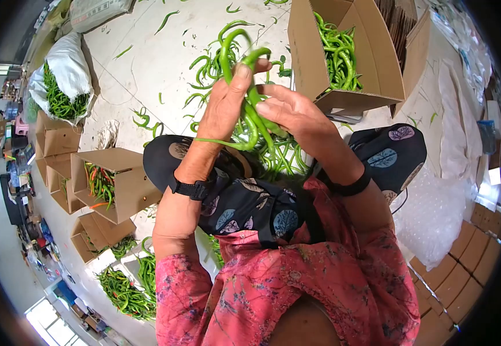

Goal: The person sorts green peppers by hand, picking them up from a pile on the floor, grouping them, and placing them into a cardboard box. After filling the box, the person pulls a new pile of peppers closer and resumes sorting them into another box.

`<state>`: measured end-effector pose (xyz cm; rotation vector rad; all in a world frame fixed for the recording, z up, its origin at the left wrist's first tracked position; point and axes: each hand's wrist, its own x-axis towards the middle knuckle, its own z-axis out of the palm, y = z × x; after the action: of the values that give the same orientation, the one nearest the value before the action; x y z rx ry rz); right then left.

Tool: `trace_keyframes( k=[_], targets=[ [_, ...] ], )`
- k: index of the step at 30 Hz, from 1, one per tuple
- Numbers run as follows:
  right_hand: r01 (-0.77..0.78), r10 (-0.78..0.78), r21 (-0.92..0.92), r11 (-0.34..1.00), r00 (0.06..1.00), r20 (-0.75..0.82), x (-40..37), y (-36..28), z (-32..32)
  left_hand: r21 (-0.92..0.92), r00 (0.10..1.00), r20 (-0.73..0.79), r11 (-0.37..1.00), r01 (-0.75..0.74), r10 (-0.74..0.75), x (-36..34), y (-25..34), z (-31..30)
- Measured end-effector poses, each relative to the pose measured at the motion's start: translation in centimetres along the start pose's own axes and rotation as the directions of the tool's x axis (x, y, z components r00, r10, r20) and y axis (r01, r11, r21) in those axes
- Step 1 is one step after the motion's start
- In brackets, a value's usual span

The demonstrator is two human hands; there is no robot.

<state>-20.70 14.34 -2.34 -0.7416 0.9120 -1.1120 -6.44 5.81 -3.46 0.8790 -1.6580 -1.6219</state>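
Long green chili peppers [225, 56] form a loose bunch between my two hands in the head view, their curved ends sticking out above and below. My left hand [225, 104] is closed round the bunch, thumb lying across it. From the other side my right hand [298, 115] has its bent fingers on the lower peppers of the same bunch; its fingertips are partly hidden. Beneath the hands, a heap of green chili peppers [285, 160] lies on the floor between my knees, partly covered by my hands and legs.
An open cardboard box [371, 102] holding green peppers stands at the right. On the left are a white sack [66, 55] of peppers and a box [132, 184] with red and green ones. A pepper pile [125, 293] lies lower left; bubble wrap [435, 222] lies right.
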Motion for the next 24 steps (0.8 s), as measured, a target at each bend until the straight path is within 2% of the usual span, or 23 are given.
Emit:
trace_keyframes(
  k=[1, 2, 3, 4, 5, 7, 8, 9, 11, 12, 13, 14, 15, 18, 19, 20, 21, 22, 23, 24],
  targets=[
    [-0.017, 0.015, 0.027, 0.999, 0.998, 0.069, 0.3, -0.1, -0.3, -0.001, 1.0, 0.0, 1.0, 0.001, -0.001, 0.0, -0.2, 0.0],
    [0.016, 0.0, -0.114, 0.993, 0.989, 0.145, 0.7, -0.2, -0.3, -0.035, 0.998, 0.055, 0.999, 0.038, -0.036, 0.0, -0.4, 0.1],
    [0.014, 0.002, -0.111, 0.994, 0.99, 0.141, 1.1, -0.3, -0.2, -0.066, 0.991, 0.112, 0.995, 0.078, -0.071, 0.0, -0.5, 0.0],
    [0.128, -0.105, -0.164, 0.978, 0.985, 0.14, 1.3, -0.3, 0.0, -0.105, 0.986, 0.066, 0.981, 0.162, -0.156, 0.0, -0.4, 0.1],
    [0.236, -0.208, -0.215, 0.948, 0.967, 0.145, 1.5, -0.3, 0.0, -0.21, 0.992, 0.046, 0.969, 0.127, -0.119, 0.2, -1.5, 0.5],
    [0.078, -0.07, -0.286, 0.955, 0.997, 0.038, 0.6, -2.8, -0.1, -0.136, 0.974, 0.143, 0.971, 0.196, -0.176, -0.2, -0.3, -0.6],
    [0.049, -0.082, -0.441, 0.896, 0.995, -0.057, 0.6, -3.9, -1.4, -0.016, 0.966, 0.238, 0.995, 0.103, -0.097, -0.4, 0.2, -2.0],
    [0.061, -0.208, -0.674, 0.736, 0.968, -0.14, 0.0, -5.7, -2.8, 0.081, 0.97, 0.224, 0.994, 0.073, -0.09, -0.7, 2.9, -1.9],
    [0.186, -0.337, -0.519, 0.834, 0.916, -0.215, -1.0, -8.4, -5.5, 0.194, 0.987, 0.14, 0.98, 0.046, -0.074, -1.7, 4.9, -4.5],
    [0.181, -0.364, -0.597, 0.781, 0.909, -0.202, -1.0, -9.6, -8.7, 0.137, 0.993, 0.073, 0.987, 0.083, -0.093, -2.2, 5.4, -6.2],
    [0.102, -0.241, -0.469, 0.877, 0.939, -0.246, -2.4, -13.1, -6.1, 0.114, 0.997, 0.042, 0.992, 0.056, -0.062, -2.5, 5.6, -8.3],
    [0.06, -0.305, -0.562, 0.825, 0.884, -0.354, -1.9, -12.6, -7.1, 0.063, 0.998, 0.021, 0.996, 0.057, -0.058, -2.5, 5.5, -10.8],
    [-0.005, -0.213, -0.52, 0.854, 0.909, -0.359, -1.8, -12.7, -10.3, 0.046, 0.998, -0.028, 0.997, 0.061, -0.06, -2.8, 5.4, -12.8],
    [-0.061, -0.255, -0.608, 0.791, 0.871, -0.42, -0.5, -11.1, -12.8, 0.172, 0.948, -0.248, 0.954, 0.245, -0.199, -3.4, 1.5, -18.6],
    [-0.082, -0.406, -0.817, 0.571, 0.837, -0.367, -0.2, -9.8, -15.4, 0.189, 0.918, -0.309, 0.93, 0.315, -0.249, -4.0, -1.7, -20.6],
    [-0.122, -0.534, -0.947, 0.297, 0.801, -0.271, 0.1, -9.1, -16.8, 0.186, 0.894, -0.348, 0.913, 0.362, -0.284, -5.0, -5.4, -22.3],
    [-0.131, -0.528, -0.945, 0.299, 0.802, -0.278, 0.2, -8.6, -15.8, 0.196, 0.855, -0.377, 0.871, 0.45, -0.357, -6.1, -8.7, -23.2],
    [-0.282, -0.63, -0.946, 0.159, 0.709, -0.318, 0.1, -8.2, -13.4, 0.075, 0.847, -0.356, 0.892, 0.446, -0.394, -7.8, -13.6, -24.1],
    [-0.436, -0.726, -0.9, 0.03, 0.609, -0.319, -0.2, -7.8, -11.3, -0.043, 0.856, -0.377, 0.93, 0.365, -0.353, -10.1, -17.5, -22.7],
    [-0.278, -0.693, -0.949, 0.148, 0.656, -0.301, -0.6, -8.1, -10.1, -0.257, 0.86, -0.299, 0.903, 0.344, -0.413, -11.8, -20.6, -21.4]
  ],
)
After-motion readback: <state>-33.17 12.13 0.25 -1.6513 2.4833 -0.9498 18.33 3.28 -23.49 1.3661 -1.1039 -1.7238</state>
